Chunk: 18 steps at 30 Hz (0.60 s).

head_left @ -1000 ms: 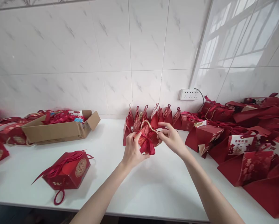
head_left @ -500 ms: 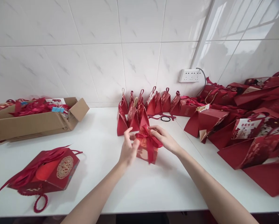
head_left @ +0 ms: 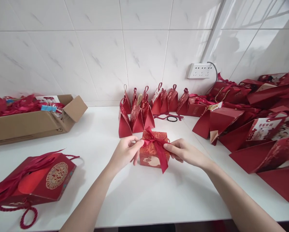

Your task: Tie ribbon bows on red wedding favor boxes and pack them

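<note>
A small red gift box [head_left: 151, 161] with a gold print stands on the white table in front of me. A dark red ribbon [head_left: 159, 149] is tied in a bow across its top. My left hand [head_left: 125, 150] pinches the bow's left loop between thumb and fingers. On the other side, my right hand [head_left: 184, 152] grips the bow's right part, thumb on top and fingers curled under. One ribbon tail hangs down the box's front. Right behind the box are several red triangular boxes [head_left: 137, 119] with loops at their peaks.
A cardboard box [head_left: 25, 127] of red ribbons lies at the left back. A larger red hexagonal box [head_left: 49, 183] with cord handles is at the left front. Red boxes [head_left: 231, 122] pile up along the right. A black ring [head_left: 172, 119] and a power socket [head_left: 201, 71] are behind.
Both hands have come down from around the box's top to the sides of the bow and closed on the ribbon. The box front shows more clearly. The view has shifted slightly.
</note>
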Each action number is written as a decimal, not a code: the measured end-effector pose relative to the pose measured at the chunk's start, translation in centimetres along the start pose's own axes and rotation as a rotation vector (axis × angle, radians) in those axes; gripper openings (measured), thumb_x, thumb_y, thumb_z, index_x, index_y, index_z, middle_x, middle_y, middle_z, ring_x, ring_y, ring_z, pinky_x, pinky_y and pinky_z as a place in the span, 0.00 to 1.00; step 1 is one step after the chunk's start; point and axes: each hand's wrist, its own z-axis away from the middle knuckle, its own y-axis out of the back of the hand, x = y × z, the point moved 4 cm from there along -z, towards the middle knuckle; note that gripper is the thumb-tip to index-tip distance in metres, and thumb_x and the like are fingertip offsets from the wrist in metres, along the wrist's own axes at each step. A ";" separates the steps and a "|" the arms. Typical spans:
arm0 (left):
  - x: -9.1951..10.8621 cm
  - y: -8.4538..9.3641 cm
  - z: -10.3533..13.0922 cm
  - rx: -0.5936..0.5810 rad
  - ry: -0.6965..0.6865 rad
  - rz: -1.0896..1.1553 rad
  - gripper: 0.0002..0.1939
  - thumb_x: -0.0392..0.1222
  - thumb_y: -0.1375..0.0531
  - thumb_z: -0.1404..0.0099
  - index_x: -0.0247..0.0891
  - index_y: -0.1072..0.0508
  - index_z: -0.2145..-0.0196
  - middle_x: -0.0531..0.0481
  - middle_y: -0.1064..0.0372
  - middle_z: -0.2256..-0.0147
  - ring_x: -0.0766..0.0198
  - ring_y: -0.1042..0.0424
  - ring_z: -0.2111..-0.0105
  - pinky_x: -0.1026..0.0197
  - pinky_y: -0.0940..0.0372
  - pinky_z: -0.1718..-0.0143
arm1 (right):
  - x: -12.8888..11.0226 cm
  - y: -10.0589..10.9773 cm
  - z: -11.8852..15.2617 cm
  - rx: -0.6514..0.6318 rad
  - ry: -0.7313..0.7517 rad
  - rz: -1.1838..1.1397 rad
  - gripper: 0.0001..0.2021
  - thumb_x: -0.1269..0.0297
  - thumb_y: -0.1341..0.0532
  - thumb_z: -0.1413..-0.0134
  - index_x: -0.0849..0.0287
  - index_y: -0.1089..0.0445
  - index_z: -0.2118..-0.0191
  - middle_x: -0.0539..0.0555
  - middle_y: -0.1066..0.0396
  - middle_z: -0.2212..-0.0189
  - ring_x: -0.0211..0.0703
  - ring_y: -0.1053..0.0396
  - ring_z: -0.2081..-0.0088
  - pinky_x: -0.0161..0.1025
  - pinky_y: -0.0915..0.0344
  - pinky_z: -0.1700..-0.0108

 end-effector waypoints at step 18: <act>0.0 3.9 -1.6 0.157 -0.024 0.140 0.15 0.52 0.43 0.45 0.36 0.32 0.76 0.57 0.43 0.84 0.71 0.45 0.84 0.68 0.53 0.86 | 1.4 -0.8 -1.8 0.243 0.123 -0.513 0.17 0.49 0.42 0.46 0.59 0.37 0.74 0.49 0.38 0.74 0.38 0.41 0.71 0.39 0.41 0.64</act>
